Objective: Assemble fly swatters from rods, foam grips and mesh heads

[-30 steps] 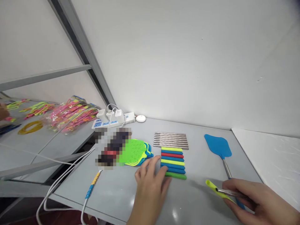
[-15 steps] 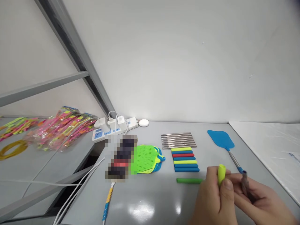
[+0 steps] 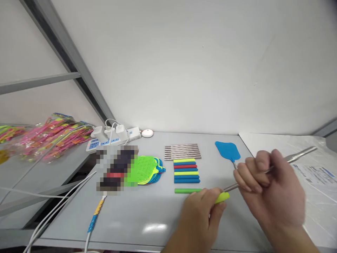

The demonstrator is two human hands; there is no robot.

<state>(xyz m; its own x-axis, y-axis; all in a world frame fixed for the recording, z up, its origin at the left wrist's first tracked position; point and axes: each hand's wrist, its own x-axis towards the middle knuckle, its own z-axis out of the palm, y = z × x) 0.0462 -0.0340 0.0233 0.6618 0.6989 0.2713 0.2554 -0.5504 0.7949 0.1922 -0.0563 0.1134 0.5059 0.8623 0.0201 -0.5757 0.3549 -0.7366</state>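
Note:
My left hand (image 3: 202, 214) is closed around a yellow-green handle sleeve (image 3: 222, 197) near the table's front. My right hand (image 3: 271, 182) is curled round a telescopic metal rod (image 3: 302, 154) that runs from the sleeve up to the right. The rod's near end (image 3: 231, 187) meets the sleeve. Behind my right hand lies a blue fly swatter (image 3: 228, 151) on its own rod. A single green sleeve (image 3: 187, 190) lies just left of my left hand. A row of coloured sleeves (image 3: 186, 170) sits behind it, with a row of metal rods (image 3: 182, 151) farther back.
A stack of green and blue swatter heads (image 3: 147, 169) lies left of the sleeves, beside a blurred patch. A power strip (image 3: 114, 137) with chargers and white cables (image 3: 52, 211) is at the back left. Pink packaged items (image 3: 50, 137) lie on the neighbouring table. White sheets (image 3: 310, 168) cover the right.
The rod in my right hand has swung from pointing down to stretching out up and to the right. My left hand with the yellow-green sleeve has moved down and left, onto the rod's near end.

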